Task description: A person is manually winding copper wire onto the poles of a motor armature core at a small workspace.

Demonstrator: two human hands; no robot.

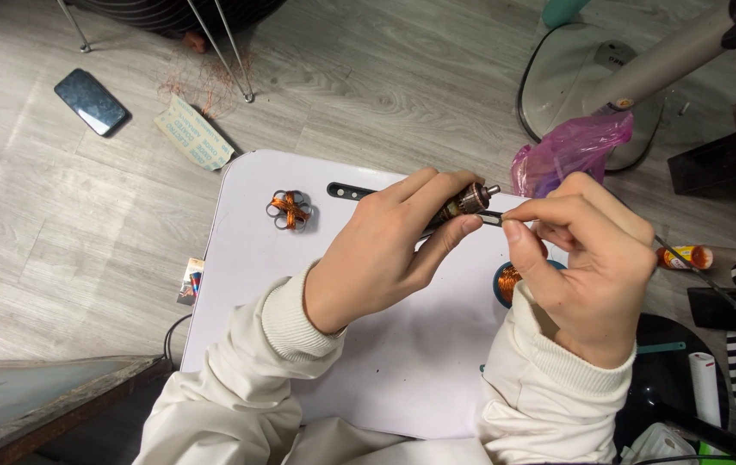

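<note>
Your left hand (385,254) grips a small motor armature (465,201) above the white tabletop (402,370), while your right hand (587,263) pinches a thin tool (493,218) against it.

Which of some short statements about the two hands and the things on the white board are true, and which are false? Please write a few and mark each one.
1. The left hand holds a small motor rotor. True.
2. The right hand rests flat on the white board. False: it is raised, with its fingertips pinched close to the rotor.
3. A copper wire coil lies on the board, apart from both hands. True.
4. The dark phone lies on the board. False: it lies on the wooden floor.
5. A purple plastic bag sits beyond the right hand. True.
</note>
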